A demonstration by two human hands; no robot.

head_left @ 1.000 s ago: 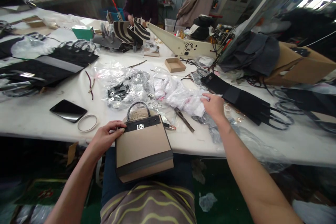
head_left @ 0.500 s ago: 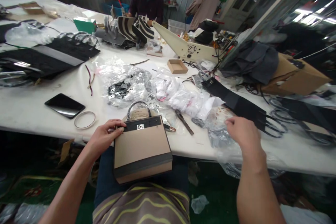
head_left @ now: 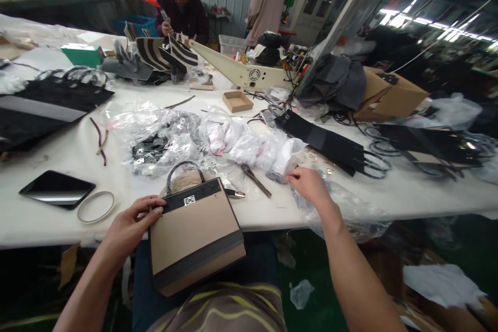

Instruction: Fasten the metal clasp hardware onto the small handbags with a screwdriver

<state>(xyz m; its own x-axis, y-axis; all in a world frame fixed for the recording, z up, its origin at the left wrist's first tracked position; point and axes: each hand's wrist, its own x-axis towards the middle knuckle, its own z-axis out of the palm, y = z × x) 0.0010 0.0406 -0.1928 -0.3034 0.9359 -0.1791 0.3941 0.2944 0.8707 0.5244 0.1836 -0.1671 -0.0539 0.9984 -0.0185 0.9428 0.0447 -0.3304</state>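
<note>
A small tan handbag (head_left: pixel 190 233) with a dark band and a dark top strip rests on my lap against the white table's front edge (head_left: pixel 46 223). My left hand (head_left: pixel 130 223) grips its top left corner, thumb on the dark strip. My right hand (head_left: pixel 307 187) reaches over the table edge with fingers curled, touching crumpled clear plastic bags (head_left: pixel 342 207) next to white wrapped items (head_left: pixel 268 148). Whether it has hold of the plastic is unclear. A pair of pliers (head_left: pixel 254 180) lies just left of that hand.
A black phone (head_left: pixel 56 188) and a thin ring (head_left: pixel 95 206) lie at the left. Black bag panels (head_left: pixel 330 142) with handles spread to the right. A small cardboard tray (head_left: pixel 237 101) sits mid-table. A seated person (head_left: pixel 181 8) works at the far side; another stands behind.
My right hand pulled back from the white wrapped items toward the table's edge, then came left onto the clear plastic. The view swung right. My left hand stayed on the handbag.
</note>
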